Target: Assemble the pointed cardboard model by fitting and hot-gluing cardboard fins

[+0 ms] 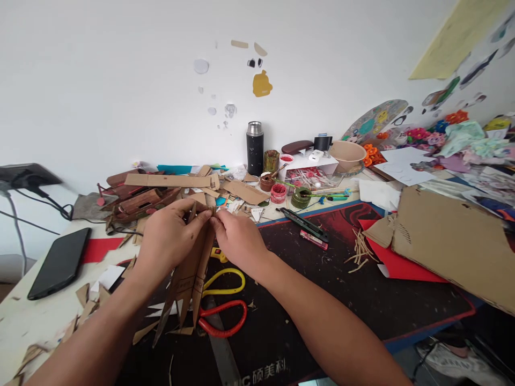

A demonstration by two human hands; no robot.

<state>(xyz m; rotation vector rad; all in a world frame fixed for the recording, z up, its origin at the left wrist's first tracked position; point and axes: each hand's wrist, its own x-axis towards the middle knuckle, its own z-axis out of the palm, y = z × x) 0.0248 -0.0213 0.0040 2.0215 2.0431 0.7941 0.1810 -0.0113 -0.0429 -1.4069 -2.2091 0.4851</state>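
Brown cardboard [189, 271]; black flask [255, 153]

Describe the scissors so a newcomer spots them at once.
Find the black desk mat, then the brown cardboard held by the left hand and right hand. Beside its lower end lie the scissors, set apart by one yellow handle loop and one red.

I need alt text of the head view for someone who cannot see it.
A person's left hand and right hand pinch the top of a cardboard piece over a dark mat. Yellow and red loop handles lie beside it; behind are cardboard scraps, small jars and a black flask.
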